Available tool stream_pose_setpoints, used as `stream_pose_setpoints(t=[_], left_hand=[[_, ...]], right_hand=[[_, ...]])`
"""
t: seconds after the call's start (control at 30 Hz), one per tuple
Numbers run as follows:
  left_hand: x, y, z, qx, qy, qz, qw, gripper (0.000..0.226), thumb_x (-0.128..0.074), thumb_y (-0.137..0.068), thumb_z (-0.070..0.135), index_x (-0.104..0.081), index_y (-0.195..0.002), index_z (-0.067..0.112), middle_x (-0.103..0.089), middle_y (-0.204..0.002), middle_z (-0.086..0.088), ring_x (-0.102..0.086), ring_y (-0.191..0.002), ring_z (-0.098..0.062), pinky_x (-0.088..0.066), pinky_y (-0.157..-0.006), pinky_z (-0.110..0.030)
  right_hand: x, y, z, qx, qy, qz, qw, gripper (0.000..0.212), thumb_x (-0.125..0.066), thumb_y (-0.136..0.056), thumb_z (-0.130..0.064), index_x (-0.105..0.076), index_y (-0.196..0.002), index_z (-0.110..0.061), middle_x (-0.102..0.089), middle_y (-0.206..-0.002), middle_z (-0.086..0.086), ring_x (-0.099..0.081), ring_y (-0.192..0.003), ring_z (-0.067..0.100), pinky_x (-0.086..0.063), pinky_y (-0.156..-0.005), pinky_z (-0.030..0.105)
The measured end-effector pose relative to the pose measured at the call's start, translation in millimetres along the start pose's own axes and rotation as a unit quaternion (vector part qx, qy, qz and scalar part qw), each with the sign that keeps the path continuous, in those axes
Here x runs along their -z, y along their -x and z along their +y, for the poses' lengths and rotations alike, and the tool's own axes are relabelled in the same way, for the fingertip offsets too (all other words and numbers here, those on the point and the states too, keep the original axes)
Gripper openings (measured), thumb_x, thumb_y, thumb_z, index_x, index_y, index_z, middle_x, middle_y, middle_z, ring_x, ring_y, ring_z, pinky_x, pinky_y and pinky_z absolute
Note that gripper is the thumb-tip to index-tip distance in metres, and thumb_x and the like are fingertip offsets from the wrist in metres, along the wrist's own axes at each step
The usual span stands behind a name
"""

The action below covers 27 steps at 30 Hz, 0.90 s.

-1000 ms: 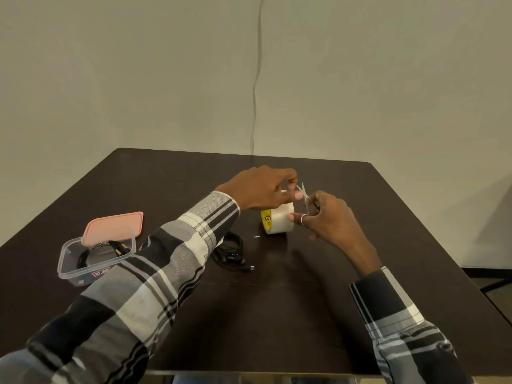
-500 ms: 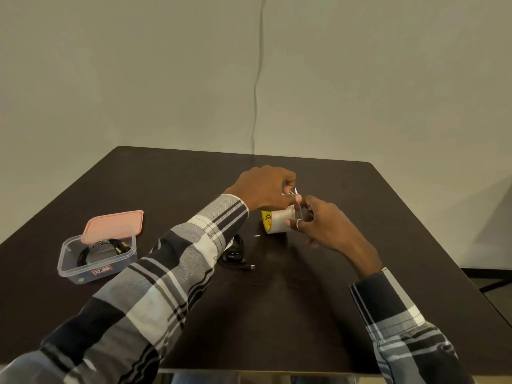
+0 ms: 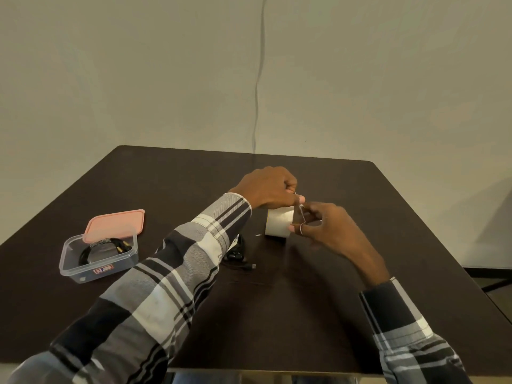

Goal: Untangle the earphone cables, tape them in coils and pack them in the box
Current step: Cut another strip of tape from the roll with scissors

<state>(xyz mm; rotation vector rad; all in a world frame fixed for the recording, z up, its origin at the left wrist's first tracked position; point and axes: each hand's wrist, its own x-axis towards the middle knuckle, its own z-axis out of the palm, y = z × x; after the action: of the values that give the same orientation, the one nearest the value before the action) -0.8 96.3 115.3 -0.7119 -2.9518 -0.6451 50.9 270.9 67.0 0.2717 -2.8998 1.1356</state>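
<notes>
Grip: the left hand pinches the free end of the tape strip with curled fingers; the right hand pinches it lower, fingers bent round it.
Tape roll: on the table, directly under both pinches, touching the right fingertips.
Risk: the thin strip may fold and stick to itself or the fingers if it slackens, or tear crooked.
Cable: a dark bundle below the left wrist, partly hidden; its plug end points right, long axis roughly left-right.
Box: well left of the grip, open, a coiled cable inside, pink lid leaning on its far rim.
</notes>
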Motion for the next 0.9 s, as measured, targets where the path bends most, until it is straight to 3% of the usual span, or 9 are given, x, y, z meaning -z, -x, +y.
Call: stream_pose_setpoints(t=[0.07, 0.13, 0.2, 0.33, 0.43, 0.53, 0.63, 0.77, 0.9], left_hand=[[-3.4, 0.8, 1.7, 0.003, 0.007, 0.011, 1.0, 0.045, -0.063, -0.088, 0.045, -0.04, -0.058, 0.021, -0.051, -0.061, 0.01, -0.049, -0.059, -0.009, -0.044, -0.066, -0.029], [-5.2, 1.9, 2.3, 0.007, 0.009, 0.02, 1.0, 0.043, -0.063, -0.089, 0.043, -0.04, -0.059, 0.022, -0.05, -0.062, 0.011, -0.046, -0.057, -0.007, -0.04, -0.065, -0.027], [-4.0, 2.8, 0.6, 0.008, 0.008, 0.022, 1.0, 0.042, -0.063, -0.089, 0.042, -0.04, -0.06, 0.022, -0.05, -0.062, 0.011, -0.045, -0.056, -0.007, -0.04, -0.065, -0.027], [1.4, 3.8, -5.4, 0.005, 0.0, 0.012, 1.0, 0.037, -0.063, -0.088, 0.043, -0.044, -0.065, 0.021, -0.051, -0.064, 0.011, -0.046, -0.059, -0.006, -0.037, -0.063, -0.026], [2.1, 2.8, -6.3, 0.002, -0.011, 0.011, 1.0, 0.034, -0.061, -0.089, 0.043, -0.045, -0.068, 0.021, -0.052, -0.068, 0.01, -0.046, -0.062, -0.006, -0.037, -0.065, -0.028], [-0.1, 3.3, -5.8, -0.002, -0.008, 0.01, 1.0, 0.033, -0.06, -0.09, 0.039, -0.044, -0.067, 0.022, -0.052, -0.069, 0.009, -0.047, -0.064, -0.009, -0.039, -0.066, -0.029], [-2.2, 5.0, -4.6, 0.002, -0.017, 0.012, 1.0, 0.031, -0.061, -0.089, 0.038, -0.044, -0.067, 0.023, -0.055, -0.073, 0.009, -0.05, -0.069, -0.012, -0.043, -0.07, -0.031], [-2.1, 4.9, -6.8, 0.005, -0.03, 0.015, 0.999, 0.031, -0.06, -0.09, 0.043, -0.046, -0.069, 0.024, -0.056, -0.077, 0.01, -0.051, -0.071, -0.01, -0.037, -0.07, -0.03], [5.2, 3.8, -3.5, 0.0, -0.018, -0.042, 0.999, 0.034, -0.056, -0.09, 0.058, -0.057, -0.093, 0.024, -0.061, -0.096, 0.008, -0.058, -0.089, -0.013, -0.043, -0.078, -0.032]], right_hand=[[-8.1, -1.0, 2.4, 0.021, 0.163, 0.097, 0.982, 0.032, -0.082, -0.077, -0.045, -0.066, -0.089, -0.019, -0.067, -0.078, -0.003, -0.063, -0.067, 0.019, -0.052, -0.059, 0.035], [-16.9, -0.3, 1.0, 0.04, 0.207, 0.133, 0.968, 0.037, -0.081, -0.076, -0.046, -0.07, -0.098, -0.018, -0.07, -0.084, 0.004, -0.064, -0.075, 0.025, -0.051, -0.063, 0.035], [-15.2, 1.5, -1.9, 0.045, 0.163, 0.133, 0.977, 0.033, -0.083, -0.076, -0.039, -0.072, -0.097, -0.016, -0.072, -0.087, 0.004, -0.065, -0.079, 0.024, -0.05, -0.066, 0.034], [0.7, 4.3, -0.1, 0.025, 0.069, 0.09, 0.993, 0.028, -0.085, -0.077, -0.027, -0.075, -0.102, -0.021, -0.074, -0.092, -0.007, -0.068, -0.082, 0.007, -0.059, -0.079, 0.032], [-4.1, 5.0, 4.0, 0.012, 0.012, 0.113, 0.993, 0.023, -0.085, -0.077, -0.028, -0.076, -0.096, -0.022, -0.073, -0.086, -0.009, -0.068, -0.078, 0.003, -0.058, -0.074, 0.026], [-20.0, 5.7, 5.5, -0.028, -0.147, 0.105, 0.983, 0.019, -0.087, -0.075, -0.024, -0.076, -0.089, -0.02, -0.074, -0.078, -0.005, -0.068, -0.071, 0.007, -0.056, -0.064, 0.025], [-30.7, 10.1, 8.4, -0.053, -0.302, 0.078, 0.949, 0.028, -0.088, -0.073, -0.013, -0.074, -0.097, -0.013, -0.072, -0.082, 0.001, -0.066, -0.07, 0.008, -0.053, -0.058, 0.021], [-37.4, 12.6, 11.7, -0.058, -0.338, 0.043, 0.939, 0.04, -0.089, -0.07, -0.005, -0.073, -0.106, -0.011, -0.07, -0.088, 0.003, -0.066, -0.076, 0.012, -0.059, -0.068, 0.028], [-37.3, 14.6, 20.2, -0.084, -0.344, 0.035, 0.934, 0.022, -0.079, -0.078, 0.002, -0.074, -0.098, -0.006, -0.073, -0.079, 0.005, -0.067, -0.075, 0.019, -0.058, -0.072, 0.035]])
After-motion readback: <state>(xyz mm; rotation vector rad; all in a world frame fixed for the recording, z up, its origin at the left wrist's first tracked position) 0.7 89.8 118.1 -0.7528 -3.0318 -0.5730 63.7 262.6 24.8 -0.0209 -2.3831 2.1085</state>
